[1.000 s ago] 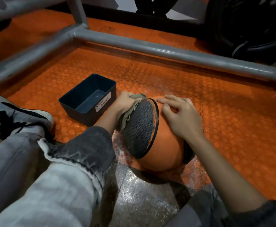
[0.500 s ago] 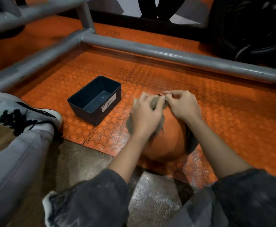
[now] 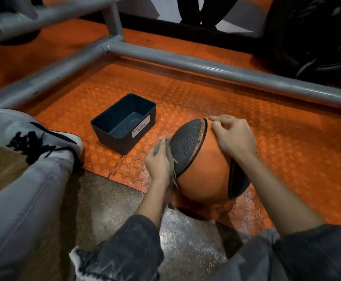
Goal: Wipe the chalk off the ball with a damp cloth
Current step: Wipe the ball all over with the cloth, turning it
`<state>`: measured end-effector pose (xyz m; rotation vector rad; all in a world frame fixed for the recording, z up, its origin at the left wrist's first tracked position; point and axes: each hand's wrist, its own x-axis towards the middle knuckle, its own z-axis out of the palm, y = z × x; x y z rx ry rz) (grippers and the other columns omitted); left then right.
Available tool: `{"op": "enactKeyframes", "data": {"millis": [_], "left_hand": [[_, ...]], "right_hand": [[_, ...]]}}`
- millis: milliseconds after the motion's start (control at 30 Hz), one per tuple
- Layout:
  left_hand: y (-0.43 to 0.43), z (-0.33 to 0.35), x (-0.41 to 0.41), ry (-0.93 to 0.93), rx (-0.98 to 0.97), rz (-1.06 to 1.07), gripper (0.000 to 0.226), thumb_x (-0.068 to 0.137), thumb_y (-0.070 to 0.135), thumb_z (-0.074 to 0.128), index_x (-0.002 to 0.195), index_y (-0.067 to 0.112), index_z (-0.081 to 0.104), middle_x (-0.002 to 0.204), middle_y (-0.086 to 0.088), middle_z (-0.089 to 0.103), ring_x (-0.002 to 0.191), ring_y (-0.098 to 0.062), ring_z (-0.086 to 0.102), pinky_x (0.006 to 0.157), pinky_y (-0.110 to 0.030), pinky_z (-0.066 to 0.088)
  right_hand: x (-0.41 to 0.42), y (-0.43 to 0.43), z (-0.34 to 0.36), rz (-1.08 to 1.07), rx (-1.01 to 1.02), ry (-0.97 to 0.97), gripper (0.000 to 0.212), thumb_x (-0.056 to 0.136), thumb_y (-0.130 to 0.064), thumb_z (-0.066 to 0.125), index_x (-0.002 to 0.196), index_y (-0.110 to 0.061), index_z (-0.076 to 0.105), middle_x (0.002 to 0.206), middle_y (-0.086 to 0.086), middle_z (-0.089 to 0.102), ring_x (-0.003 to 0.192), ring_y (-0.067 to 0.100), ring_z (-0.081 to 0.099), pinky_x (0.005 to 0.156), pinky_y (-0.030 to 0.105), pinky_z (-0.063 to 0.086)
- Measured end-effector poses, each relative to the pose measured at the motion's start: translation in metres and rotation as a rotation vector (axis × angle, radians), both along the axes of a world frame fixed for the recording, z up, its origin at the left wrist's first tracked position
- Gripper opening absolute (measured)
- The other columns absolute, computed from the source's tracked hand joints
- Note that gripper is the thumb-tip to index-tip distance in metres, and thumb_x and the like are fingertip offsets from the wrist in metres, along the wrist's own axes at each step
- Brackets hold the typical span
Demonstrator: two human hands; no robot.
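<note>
Two hands at work on one ball. Far left: grey shoe [image 3: 34, 136] with black laces, resting on the orange studded mat [image 3: 287, 159]. Next, a dark open bin [image 3: 125, 122], upright on the mat, labelled "WASTE BASKET". Just right of it, the left hand [image 3: 158, 163], fingers curled round a bunched grey-green cloth [image 3: 170, 159] and pressing it against the ball's left side, at the edge of a dark pebbled panel. The ball [image 3: 204, 169], orange with dark panels, sits on the mat near its front edge, whitish dust speckling the floor around it. The right hand [image 3: 234, 136] lies on the ball's upper right, fingers bent and close together, tips against the surface. A grey tube frame [image 3: 226, 72] runs behind.
</note>
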<state>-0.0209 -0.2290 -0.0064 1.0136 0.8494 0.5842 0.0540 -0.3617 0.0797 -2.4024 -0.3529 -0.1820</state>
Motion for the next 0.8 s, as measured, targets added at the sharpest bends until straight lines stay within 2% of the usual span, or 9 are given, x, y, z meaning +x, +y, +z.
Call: {"op": "enactKeyframes", "data": {"millis": [133, 200, 300, 400, 467, 533, 600, 700, 800], "left_hand": [[0.003, -0.014, 0.002, 0.083, -0.275, -0.086, 0.019, 0.091, 0.018, 0.062, 0.073, 0.01, 0.062, 0.059, 0.0, 0.063, 0.063, -0.017, 0.056, 0.046, -0.013, 0.046], [0.004, -0.006, 0.008, 0.096, -0.306, -0.086, 0.017, 0.091, 0.016, 0.061, 0.076, 0.008, 0.06, 0.057, 0.002, 0.062, 0.064, -0.016, 0.053, 0.044, -0.013, 0.043], [0.0, 0.01, 0.011, 0.088, -0.112, -0.084, 0.013, 0.091, 0.024, 0.061, 0.084, 0.014, 0.062, 0.08, 0.001, 0.064, 0.079, -0.018, 0.06, 0.068, -0.024, 0.049], [-0.018, 0.03, 0.007, 0.032, 0.162, -0.075, 0.019, 0.088, 0.029, 0.064, 0.07, 0.021, 0.061, 0.075, 0.001, 0.063, 0.077, -0.024, 0.061, 0.074, -0.037, 0.048], [-0.039, 0.047, 0.006, 0.045, 0.523, -0.07, 0.016, 0.089, 0.03, 0.062, 0.078, 0.019, 0.067, 0.086, 0.003, 0.059, 0.091, -0.021, 0.054, 0.085, -0.034, 0.041], [-0.059, 0.059, 0.006, 0.062, 0.845, -0.082, 0.022, 0.09, 0.031, 0.06, 0.091, 0.013, 0.071, 0.091, 0.002, 0.055, 0.093, -0.016, 0.044, 0.086, -0.029, 0.032], [-0.062, 0.062, 0.009, 0.068, 0.946, -0.07, 0.022, 0.09, 0.031, 0.061, 0.094, 0.011, 0.071, 0.09, 0.0, 0.054, 0.091, -0.015, 0.042, 0.084, -0.029, 0.033], [-0.045, 0.05, 0.011, 0.059, 0.734, -0.012, 0.019, 0.089, 0.027, 0.063, 0.085, 0.01, 0.07, 0.089, -0.004, 0.061, 0.089, -0.02, 0.053, 0.08, -0.028, 0.041], [-0.025, 0.033, 0.012, 0.077, 0.208, -0.015, 0.016, 0.089, 0.026, 0.064, 0.075, 0.018, 0.062, 0.079, 0.0, 0.065, 0.078, -0.016, 0.061, 0.07, -0.022, 0.05]], "right_hand": [[0.003, -0.008, -0.006, -0.005, 0.062, -0.01, 0.038, 0.08, -0.046, 0.042, 0.102, -0.039, 0.071, 0.121, -0.017, 0.063, 0.121, 0.015, 0.05, 0.1, 0.038, 0.042], [0.004, -0.009, -0.006, -0.027, 0.068, -0.011, 0.041, 0.078, -0.046, 0.04, 0.102, -0.038, 0.072, 0.121, -0.017, 0.064, 0.12, 0.017, 0.052, 0.1, 0.038, 0.042], [0.009, -0.011, -0.002, -0.038, 0.069, 0.011, 0.029, 0.087, -0.036, 0.047, 0.101, -0.036, 0.072, 0.12, -0.016, 0.064, 0.121, 0.019, 0.051, 0.099, 0.037, 0.043], [0.012, -0.014, 0.001, -0.035, 0.069, 0.04, 0.028, 0.089, -0.032, 0.048, 0.102, -0.035, 0.072, 0.12, -0.014, 0.065, 0.121, 0.019, 0.051, 0.098, 0.036, 0.042], [0.012, -0.016, 0.001, -0.035, 0.075, 0.049, 0.028, 0.089, -0.032, 0.048, 0.102, -0.035, 0.072, 0.121, -0.014, 0.065, 0.121, 0.019, 0.051, 0.098, 0.036, 0.043], [0.012, -0.018, -0.001, -0.017, 0.086, 0.044, 0.028, 0.089, -0.031, 0.048, 0.101, -0.035, 0.072, 0.12, -0.014, 0.065, 0.121, 0.018, 0.052, 0.1, 0.038, 0.043], [0.012, -0.022, -0.002, 0.02, 0.116, 0.024, 0.028, 0.089, -0.027, 0.049, 0.103, -0.03, 0.073, 0.119, -0.009, 0.067, 0.12, 0.017, 0.054, 0.104, 0.036, 0.04], [0.014, -0.027, -0.002, 0.033, 0.137, -0.001, 0.028, 0.089, -0.023, 0.05, 0.103, -0.024, 0.074, 0.116, -0.006, 0.068, 0.117, 0.013, 0.056, 0.103, 0.028, 0.038], [0.015, -0.03, -0.003, 0.016, 0.15, 0.017, 0.028, 0.09, -0.019, 0.05, 0.104, -0.025, 0.074, 0.117, -0.008, 0.067, 0.117, 0.01, 0.055, 0.098, 0.023, 0.037]]}}
